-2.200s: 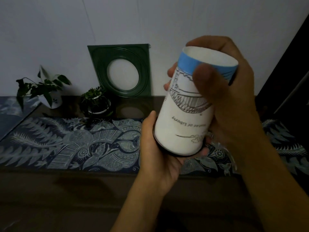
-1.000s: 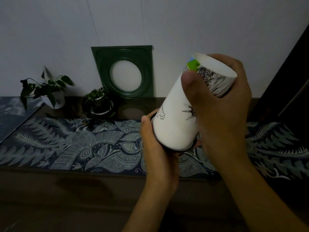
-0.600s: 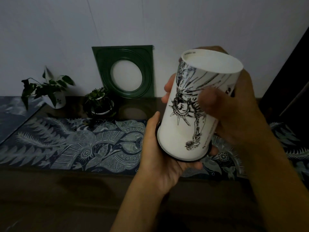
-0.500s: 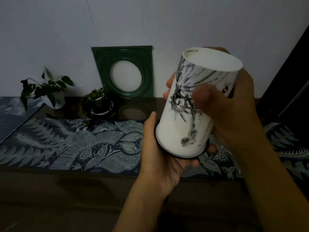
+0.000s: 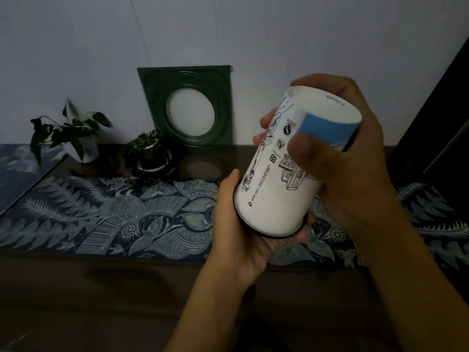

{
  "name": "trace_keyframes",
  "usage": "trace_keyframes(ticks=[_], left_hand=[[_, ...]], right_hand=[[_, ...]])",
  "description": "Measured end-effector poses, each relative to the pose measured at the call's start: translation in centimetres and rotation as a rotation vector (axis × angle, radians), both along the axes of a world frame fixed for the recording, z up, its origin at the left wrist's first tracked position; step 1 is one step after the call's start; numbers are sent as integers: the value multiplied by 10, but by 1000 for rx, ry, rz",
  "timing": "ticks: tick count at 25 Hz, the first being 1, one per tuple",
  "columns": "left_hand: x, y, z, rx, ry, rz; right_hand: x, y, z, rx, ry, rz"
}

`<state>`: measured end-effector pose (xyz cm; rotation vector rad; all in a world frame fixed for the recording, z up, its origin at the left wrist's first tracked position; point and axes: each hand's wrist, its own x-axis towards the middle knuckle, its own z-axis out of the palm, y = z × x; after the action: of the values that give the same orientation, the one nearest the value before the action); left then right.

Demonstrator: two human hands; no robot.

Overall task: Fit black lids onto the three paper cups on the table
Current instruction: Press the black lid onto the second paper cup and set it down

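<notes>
I hold a white paper cup [image 5: 276, 196] upside down in the air above the table, its base facing up and tilted to the right. It carries black line drawings and a blue band near the base. A black lid [image 5: 269, 233] sits at its mouth, only a thin dark rim showing. My left hand [image 5: 236, 232] cups the lid and mouth end from below. My right hand [image 5: 355, 158] wraps the cup's upper part, thumb across the blue band. No other cup or lid is in view.
A patterned blue runner [image 5: 114, 217] covers the dark table [image 5: 101, 295]. At the back stand two small potted plants [image 5: 76, 138] [image 5: 149, 156] and a green square frame [image 5: 187, 105] that leans on the wall. A dark panel [image 5: 436, 110] rises at the right.
The cup has turned in my hands: the black figure drawing has rotated away and the blue band and small printed text now face me. Both hands keep their hold.
</notes>
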<state>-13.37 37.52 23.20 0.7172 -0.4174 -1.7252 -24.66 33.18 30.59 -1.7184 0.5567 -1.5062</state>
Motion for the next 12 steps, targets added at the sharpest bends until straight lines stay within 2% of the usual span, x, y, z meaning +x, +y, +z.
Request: trace_keyframes(ticks=[1, 3, 5, 7, 9, 10, 12], left_hand=[[2, 0, 0, 18, 12, -85], [-2, -1, -1, 1, 13, -97], [-11, -2, -2, -77, -53, 78], [-20, -4, -4, -201, -195, 306], [-27, -6, -9, -278, -310, 426], [-29, -8, -11, -269, -304, 439], [-31, -12, -16, -198, -260, 426]], right_hand=[[-3, -1, -3, 58, -23, 41], [-6, -2, -8, 106, -51, 9], [-3, -3, -15, 151, -162, -128], [1, -3, -22, 276, -341, -182], [-1, -4, -27, 377, -451, -217], [-3, -4, -30, 397, -428, -245], [-7, -2, -39, 350, -261, -312]])
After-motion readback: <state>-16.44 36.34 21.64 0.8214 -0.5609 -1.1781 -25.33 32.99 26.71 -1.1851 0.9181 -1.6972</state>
